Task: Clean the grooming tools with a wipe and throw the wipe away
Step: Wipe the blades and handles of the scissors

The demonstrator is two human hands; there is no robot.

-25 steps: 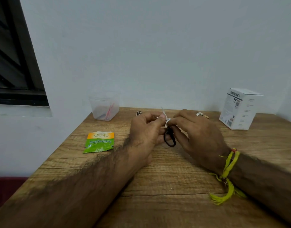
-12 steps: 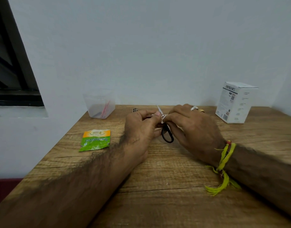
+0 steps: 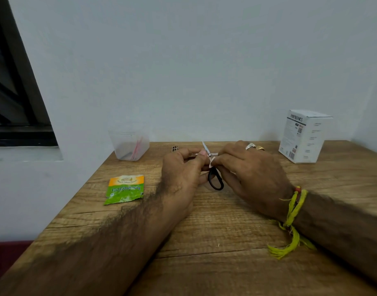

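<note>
- Mid-table, well clear of every edge, left hand pinches small black-handled scissors.
- Right hand pinches a pale wipe against the blade.
- Grainy wooden table; bare room nearer the viewer.

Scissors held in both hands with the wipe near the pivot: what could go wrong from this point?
1. The scissors are open, one blade pointing up; the left hand pinches near the other blade, so a slip could nick a finger.
2. The wipe under the right hand is a small scrap and may snag at the pivot.
3. No bin is in view, so disposal may stall.
</note>
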